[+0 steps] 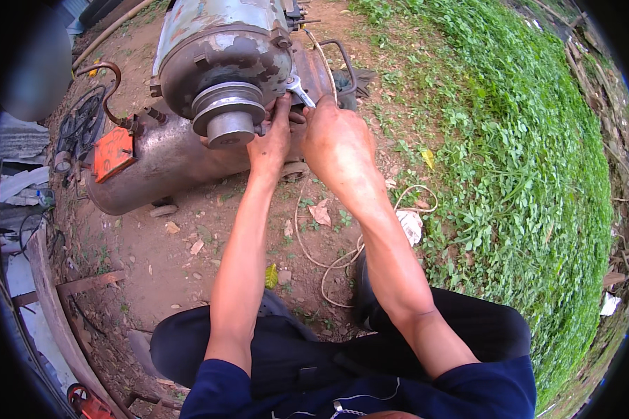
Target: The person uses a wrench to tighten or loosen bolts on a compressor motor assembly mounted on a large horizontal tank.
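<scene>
An electric motor [217, 49] with worn, peeling paint sits on top of a rusty cylindrical tank [168, 171]. From its near end sticks out a grooved metal pulley [229, 112]. My right hand [339, 136] is closed around the handle of a silver wrench [300, 91]. The wrench's head lies against the lower right side of the motor, by its base. Beneath that spot my left hand [272, 140] reaches up, its fingers at the motor's underside next to the wrench head. What those fingertips hold or touch is hidden.
An orange box [114, 153] is fixed to the tank's left end, beside a curved copper-coloured pipe [108, 91]. A pale cord [328, 269] loops over the dirt between my arms. Green plants [496, 140] grow on the right. Corrugated sheets [21, 146] and a wooden plank [52, 293] lie left.
</scene>
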{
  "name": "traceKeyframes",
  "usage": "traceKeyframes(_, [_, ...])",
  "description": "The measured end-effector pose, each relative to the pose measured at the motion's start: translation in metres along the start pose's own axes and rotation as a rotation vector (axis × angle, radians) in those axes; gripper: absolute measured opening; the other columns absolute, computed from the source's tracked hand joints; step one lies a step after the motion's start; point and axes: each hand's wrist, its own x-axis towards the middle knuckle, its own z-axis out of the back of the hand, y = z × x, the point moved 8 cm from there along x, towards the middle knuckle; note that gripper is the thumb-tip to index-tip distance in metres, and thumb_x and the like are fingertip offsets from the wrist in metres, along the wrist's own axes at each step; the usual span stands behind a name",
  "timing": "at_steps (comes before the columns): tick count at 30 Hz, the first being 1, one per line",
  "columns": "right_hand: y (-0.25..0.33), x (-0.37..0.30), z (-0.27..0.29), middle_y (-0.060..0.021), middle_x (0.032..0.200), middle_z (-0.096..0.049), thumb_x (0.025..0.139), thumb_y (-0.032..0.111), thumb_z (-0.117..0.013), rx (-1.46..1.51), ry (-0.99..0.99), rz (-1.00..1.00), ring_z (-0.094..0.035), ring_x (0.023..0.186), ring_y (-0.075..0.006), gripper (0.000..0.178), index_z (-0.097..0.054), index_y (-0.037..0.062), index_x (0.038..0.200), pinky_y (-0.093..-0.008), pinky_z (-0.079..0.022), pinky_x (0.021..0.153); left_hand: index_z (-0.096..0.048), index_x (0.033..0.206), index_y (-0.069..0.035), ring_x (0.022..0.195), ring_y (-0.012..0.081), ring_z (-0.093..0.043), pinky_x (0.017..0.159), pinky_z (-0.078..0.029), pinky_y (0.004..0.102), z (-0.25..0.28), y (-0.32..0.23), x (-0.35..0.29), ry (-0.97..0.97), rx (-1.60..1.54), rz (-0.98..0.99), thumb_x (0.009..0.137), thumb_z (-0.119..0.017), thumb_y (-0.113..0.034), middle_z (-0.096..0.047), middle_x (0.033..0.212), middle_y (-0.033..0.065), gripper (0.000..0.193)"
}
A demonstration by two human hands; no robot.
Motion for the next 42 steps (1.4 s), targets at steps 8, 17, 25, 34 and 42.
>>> traceKeyframes(8, [-0.063,-0.024,-0.006,-0.0287,0.073,-0.063,0.095,0.025,-0.050,0.222,-0.142,-0.110,-0.064,0.075,-0.0460,0.030,-0.060,-0.0021,0.099,-0.0542,-0.049,0.067,-0.066,0.091,-0.003,0.063,0.0097,-0.062,0.056,-0.044,0.0228,-0.001,-0.015,-0.005,-0.042,0.138,-0.033,0.097,-0.057,-0.029,-0.066,0.072,0.0031,0.028])
traceKeyframes(17, [-0.068,0.046,0.038,-0.0157,0.057,-0.056,0.089,0.049,-0.061,0.167,-0.212,0.179,-0.054,0.051,-0.0237,0.054,-0.064,-0.0020,0.073,-0.0401,-0.040,0.052,-0.066,0.097,-0.002,0.063,0.0102,-0.063,0.057,-0.044,0.0233,-0.003,-0.012,-0.004,-0.042,0.117,-0.039,0.096,-0.059,-0.028,-0.065,0.074,0.0029,0.027])
traceKeyframes(25, [-0.029,0.125,0.044,-0.0083,0.049,-0.045,0.083,0.055,-0.066,-0.109,0.086,0.666,-0.039,0.047,-0.0161,0.057,-0.062,0.0001,0.066,-0.0366,-0.033,0.046,-0.067,0.098,-0.003,0.065,0.0094,-0.063,0.059,-0.044,0.0240,-0.003,-0.012,-0.004,-0.042,0.101,0.001,0.097,-0.057,-0.028,-0.065,0.076,0.0017,0.027])
traceKeyframes(34, [-0.012,0.135,0.032,-0.0095,0.051,-0.049,0.081,0.057,-0.067,-0.103,0.204,0.796,-0.045,0.049,-0.0183,0.059,-0.064,-0.0004,0.067,-0.0371,-0.037,0.049,-0.065,0.102,0.000,0.062,0.0118,-0.063,0.057,-0.048,0.0248,0.001,-0.015,-0.003,-0.012,0.119,-0.020,0.096,-0.059,-0.029,-0.067,0.086,0.0067,0.030])
traceKeyframes(42, [-0.002,0.145,0.024,-0.0046,0.051,-0.051,0.078,0.059,-0.069,-0.080,0.297,0.814,-0.047,0.050,-0.0156,0.060,-0.063,0.0021,0.062,-0.0352,-0.037,0.049,-0.065,0.099,-0.002,0.062,0.0119,-0.063,0.056,-0.047,0.0245,-0.001,-0.014,-0.003,-0.010,0.090,-0.028,0.095,-0.060,-0.029,-0.066,0.083,0.0056,0.028])
